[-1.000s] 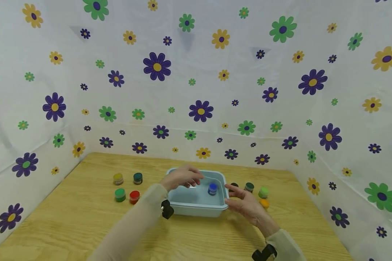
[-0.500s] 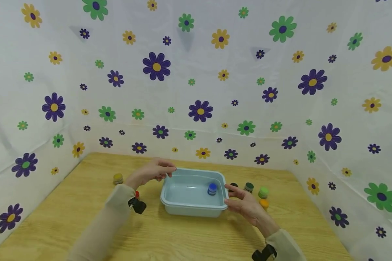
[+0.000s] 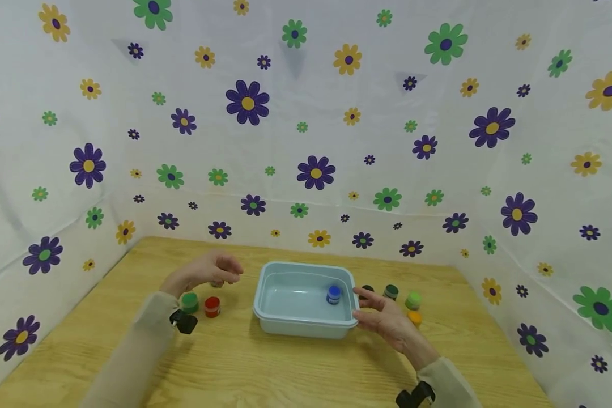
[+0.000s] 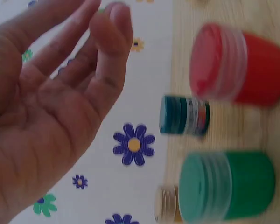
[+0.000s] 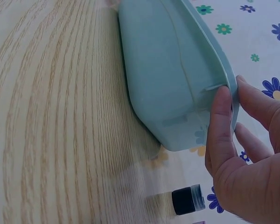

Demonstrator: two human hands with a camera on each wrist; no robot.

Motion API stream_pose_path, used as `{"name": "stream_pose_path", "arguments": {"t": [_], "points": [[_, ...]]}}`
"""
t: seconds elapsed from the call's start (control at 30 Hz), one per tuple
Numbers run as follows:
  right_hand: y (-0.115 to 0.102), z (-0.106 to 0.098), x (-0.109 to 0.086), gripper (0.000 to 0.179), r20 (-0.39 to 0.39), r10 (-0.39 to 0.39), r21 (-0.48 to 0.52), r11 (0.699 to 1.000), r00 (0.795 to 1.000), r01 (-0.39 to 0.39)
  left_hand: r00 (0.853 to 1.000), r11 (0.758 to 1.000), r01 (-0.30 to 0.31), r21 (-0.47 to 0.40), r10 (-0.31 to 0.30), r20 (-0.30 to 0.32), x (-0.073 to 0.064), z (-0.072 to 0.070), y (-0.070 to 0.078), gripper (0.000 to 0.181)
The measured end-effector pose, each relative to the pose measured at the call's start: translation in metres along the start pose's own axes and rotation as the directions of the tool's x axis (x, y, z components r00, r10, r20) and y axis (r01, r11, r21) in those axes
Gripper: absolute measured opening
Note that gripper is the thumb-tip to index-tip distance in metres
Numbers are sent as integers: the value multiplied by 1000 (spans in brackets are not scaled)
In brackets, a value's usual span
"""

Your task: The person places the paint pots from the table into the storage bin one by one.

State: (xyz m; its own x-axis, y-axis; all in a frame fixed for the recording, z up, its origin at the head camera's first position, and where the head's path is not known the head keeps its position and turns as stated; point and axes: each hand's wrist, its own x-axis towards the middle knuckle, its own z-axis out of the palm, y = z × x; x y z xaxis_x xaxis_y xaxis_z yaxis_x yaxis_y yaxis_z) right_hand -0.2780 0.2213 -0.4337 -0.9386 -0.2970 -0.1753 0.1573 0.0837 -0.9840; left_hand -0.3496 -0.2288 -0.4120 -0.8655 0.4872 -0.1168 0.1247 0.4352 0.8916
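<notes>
A pale blue plastic basin (image 3: pixel 306 327) stands mid-table with one blue paint jar (image 3: pixel 334 294) inside, near its right end. My right hand (image 3: pixel 390 326) pinches the basin's right rim, thumb on the outer wall and fingers over the edge, as the right wrist view shows. Over the jars on the left hovers my left hand (image 3: pixel 204 269), holding nothing, fingers loosely bent. Beneath and beside it are a green paint jar (image 3: pixel 190 302), a red paint jar (image 3: pixel 212 306) and a dark teal jar (image 4: pixel 184 115). A yellow jar (image 4: pixel 166 204) shows only in the left wrist view, partly covered.
Right of the basin stand a black jar (image 3: pixel 367 289), a dark green jar (image 3: pixel 390 292), a light green jar (image 3: pixel 413 300) and an orange jar (image 3: pixel 415 318). A flowered white sheet (image 3: pixel 306 141) walls the wooden table (image 3: pixel 285 374) behind and at both sides.
My left hand has moved left, from above the basin to above the jars on the left. The right hand stays at the basin's rim. The blue jar stays inside.
</notes>
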Motion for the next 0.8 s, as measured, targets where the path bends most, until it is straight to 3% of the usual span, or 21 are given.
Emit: {"name": "stream_pose_path", "arguments": {"t": [0.17,0.3,0.4,0.53,0.8], "points": [[0,0,-2,72,0,14,9,1000,1000,-14,996,999,2,49,-6,85,-18,-10,-16,36],[0,0,-2,71,-11,7,-5,1000,1000,-7,997,995,15,101,-24,79,-27,-14,-20,38],[-1,0,0,70,-16,-1,-5,1000,1000,1,997,986,26,162,-37,65,-28,-14,-21,40],[-1,-1,0,70,-4,-1,2,1000,1000,1,994,975,24,222,-46,96,-27,-10,-22,43],[-1,-3,1,70,4,-10,-1,1000,1000,10,991,971,-9,237,-24,133,-23,-4,-22,43]]}}
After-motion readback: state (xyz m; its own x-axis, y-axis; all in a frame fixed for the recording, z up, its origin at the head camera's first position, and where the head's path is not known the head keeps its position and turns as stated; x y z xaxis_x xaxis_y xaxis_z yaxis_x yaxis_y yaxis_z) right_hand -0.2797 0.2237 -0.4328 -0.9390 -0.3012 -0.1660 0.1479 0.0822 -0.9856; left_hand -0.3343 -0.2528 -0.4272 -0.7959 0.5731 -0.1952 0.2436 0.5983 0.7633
